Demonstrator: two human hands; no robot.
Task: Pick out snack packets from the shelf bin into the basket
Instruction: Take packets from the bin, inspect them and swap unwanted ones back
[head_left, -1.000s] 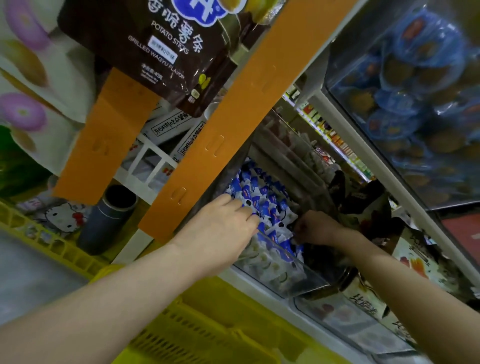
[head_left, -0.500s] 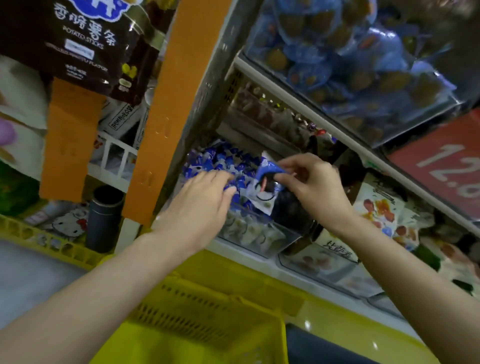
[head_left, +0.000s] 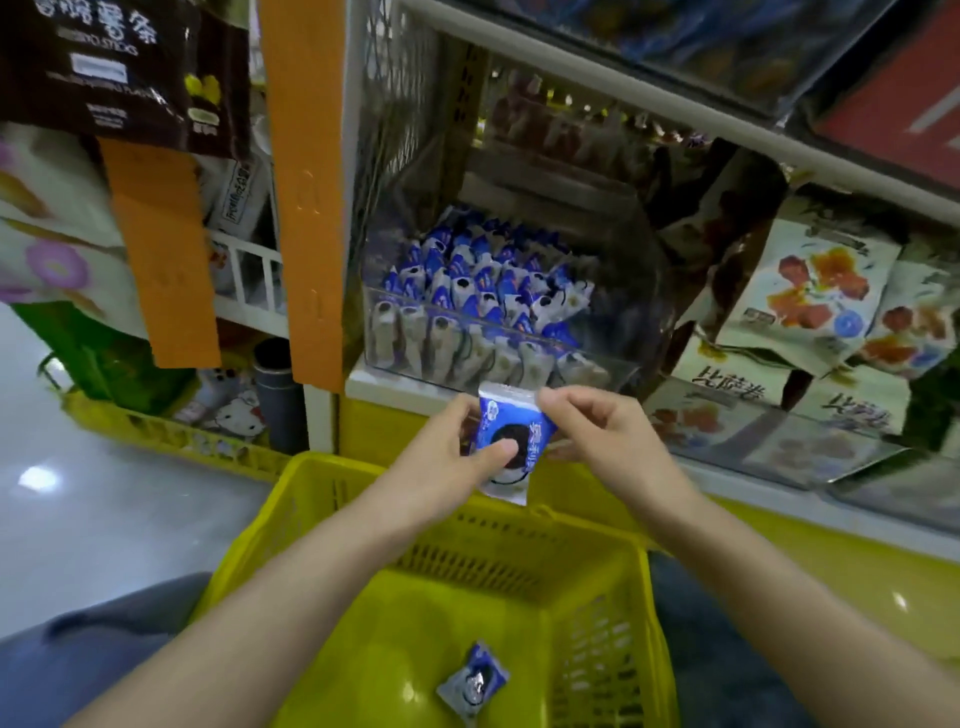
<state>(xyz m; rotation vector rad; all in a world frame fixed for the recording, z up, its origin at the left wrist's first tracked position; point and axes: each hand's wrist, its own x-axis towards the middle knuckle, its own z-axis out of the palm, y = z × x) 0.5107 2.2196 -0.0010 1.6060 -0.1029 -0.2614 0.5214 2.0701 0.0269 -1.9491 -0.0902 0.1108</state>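
1. Head view: both hands meet over the far rim of the yellow basket (head_left: 519, 545), in front of the shelf.
2. Left hand (head_left: 457, 447) pinches a blue-and-white snack packet (head_left: 511, 436): thumb across its front, fingers behind it.
3. Right hand (head_left: 608, 441) pinches the same packet at its upper right corner, thumb and forefinger closed on the edge; the other fingers are curled.
4. Packet is upright, its lower edge hanging just above the basket's far rim and clear of the shelf bin.
5. Second packet (head_left: 472, 680) of the same kind lies on the basket floor, tilted, near the front.
6. Clear shelf bin (head_left: 415, 304) sits on the shelf just behind the hands, packed with rows of matching packets (head_left: 483, 275) standing on end.
7. Right of the bin: white pouches (head_left: 815, 291) with red and orange print, leaning in another clear bin.
8. Left of the bin: orange upright (head_left: 311, 182), and beyond it a hanging dark bag (head_left: 119, 67) and a grey tube (head_left: 278, 395) near the floor.
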